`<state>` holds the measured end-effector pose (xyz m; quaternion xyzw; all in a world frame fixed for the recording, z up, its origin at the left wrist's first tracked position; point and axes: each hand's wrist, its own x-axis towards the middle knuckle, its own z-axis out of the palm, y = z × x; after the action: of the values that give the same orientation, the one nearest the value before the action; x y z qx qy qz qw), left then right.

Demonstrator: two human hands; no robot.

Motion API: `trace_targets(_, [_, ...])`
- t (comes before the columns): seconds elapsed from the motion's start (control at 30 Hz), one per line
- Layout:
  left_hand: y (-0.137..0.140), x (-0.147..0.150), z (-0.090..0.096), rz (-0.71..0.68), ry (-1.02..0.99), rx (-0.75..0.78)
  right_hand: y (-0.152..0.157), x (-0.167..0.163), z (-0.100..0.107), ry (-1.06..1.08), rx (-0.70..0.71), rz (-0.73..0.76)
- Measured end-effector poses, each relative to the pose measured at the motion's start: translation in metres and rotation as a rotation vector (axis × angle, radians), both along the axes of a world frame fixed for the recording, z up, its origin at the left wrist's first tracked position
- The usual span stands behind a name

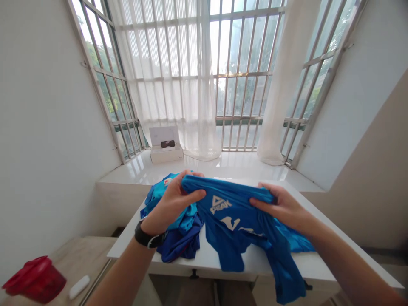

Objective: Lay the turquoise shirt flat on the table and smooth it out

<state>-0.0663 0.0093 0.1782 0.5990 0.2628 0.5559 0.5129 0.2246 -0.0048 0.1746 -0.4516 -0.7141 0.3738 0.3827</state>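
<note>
A blue shirt (pixel 234 212) with white PEAK lettering is stretched between my two hands above the white table. My left hand (pixel 174 199), with a black watch on its wrist, pinches the shirt's upper left corner. The upper right corner is gripped by my right hand (pixel 280 204). Two narrow parts of the shirt dangle over the table's front edge. Behind my left hand lies a pile of light and dark blue clothes (pixel 183 244). Another bright blue garment (pixel 296 238) lies flat on the table under my right hand, partly hidden by the shirt.
The white table (pixel 338 255) stands against a window sill (pixel 242 163). On the sill, an open white box (pixel 166 154) has a dark phone-like object (pixel 168 144) on it. Sheer curtains (pixel 204 106) hang before barred windows. A red bucket-like container (pixel 36 280) is at lower left.
</note>
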Motion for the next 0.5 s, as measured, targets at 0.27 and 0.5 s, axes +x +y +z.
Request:
trace_targets(0.27, [-0.005,0.020,0.000,-0.204,0.044,-0.119,-0.003,-0.001,0.086,0.212,0.427,-0.360])
trace_targets(0.5, [0.000,0.063,-0.068,-0.615,0.242,-0.261,0.003,0.015,0.088,-0.105,0.577,-0.589])
